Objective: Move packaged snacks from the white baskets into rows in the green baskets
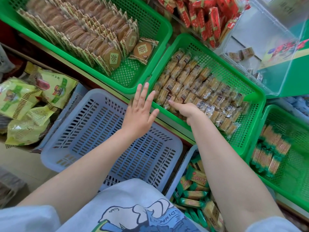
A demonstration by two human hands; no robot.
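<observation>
From my remote feed: my left hand [139, 113] is spread flat, fingers straight, its grip holding nothing, hovering over the far rim of a pale slotted plastic white basket [66, 131] that shows only its bare slatted floor. My right hand [187, 111] reaches into the middle green basket [255, 96], a rigid fine-mesh tub, fingertips pressing down among small clear-wrapped biscuit packs [192, 87] packed in crinkly rows; I cannot tell how far that grip is curled or whether it holds a pack. To the upper left, a second green basket [150, 22] carries round cakes [110, 59] in glossy film, stood on edge in rows. At right, a third green basket [297, 181] holds rectangular green-ended cracker packs [270, 151], and more of them lie heaped in another white basket [182, 166] beside my right forearm.
</observation>
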